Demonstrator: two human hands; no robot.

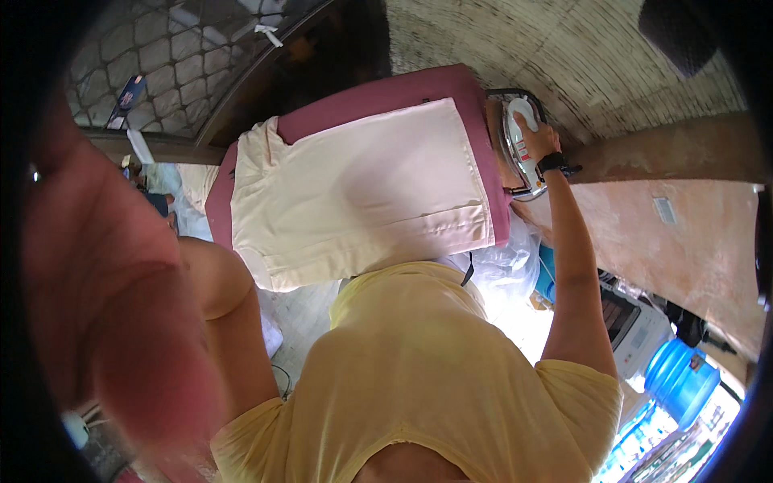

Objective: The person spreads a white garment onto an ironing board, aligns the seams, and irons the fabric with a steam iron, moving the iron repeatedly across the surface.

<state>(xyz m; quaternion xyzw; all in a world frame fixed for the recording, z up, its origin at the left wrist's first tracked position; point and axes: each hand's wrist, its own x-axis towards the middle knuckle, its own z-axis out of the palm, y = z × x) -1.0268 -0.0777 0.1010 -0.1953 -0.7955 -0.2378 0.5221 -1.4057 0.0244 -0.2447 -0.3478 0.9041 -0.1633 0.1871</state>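
At the right end of the ironing board, my right hand (539, 142) wraps round the handle of a white iron (522, 153). The iron lies on the metal rest (527, 193), beside the fabric rather than on it. My left hand (121, 282) is raised very close to the camera, large and blurred at the left edge. Its fingers are partly cut off, and I cannot make out anything in it. A cream garment (362, 185) is spread nearly flat over the maroon-covered ironing board (362, 97), bunched at its left end.
Behind the board are a dark door with a metal grille (161, 64) and a wall (564, 48). Clear plastic bags (511, 262) lie below its right end. A white microwave (636, 326) and a blue water jug (682, 382) stand at the lower right.
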